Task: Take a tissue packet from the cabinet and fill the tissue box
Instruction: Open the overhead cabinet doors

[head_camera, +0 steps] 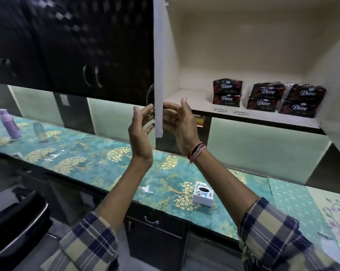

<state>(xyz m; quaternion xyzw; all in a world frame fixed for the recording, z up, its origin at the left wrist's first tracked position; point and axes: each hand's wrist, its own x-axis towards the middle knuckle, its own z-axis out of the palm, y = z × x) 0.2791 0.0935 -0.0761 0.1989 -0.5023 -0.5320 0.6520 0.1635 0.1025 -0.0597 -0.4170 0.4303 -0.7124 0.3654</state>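
The cabinet door (159, 75) stands open, seen edge-on. My left hand (140, 132) is on its outer side, fingers spread, fingertips touching the lower end of the metal handle (150, 94). My right hand (178, 124) is on the inner side, fingers loosely curled against the door's edge, thumb up. Neither hand holds anything. On the cabinet shelf (188, 98), several dark Dove tissue packets (227, 94) sit in stacks of two, to the right of my hands. The white tissue box (203, 195) rests on the counter below, its oval slot facing up.
The teal patterned counter (91, 159) runs left to right below the cabinets. A purple bottle (10, 124) and a clear bottle (39, 132) stand at its far left. Closed dark cabinet doors (71, 45) lie to the left. A black chair (14, 227) is at lower left.
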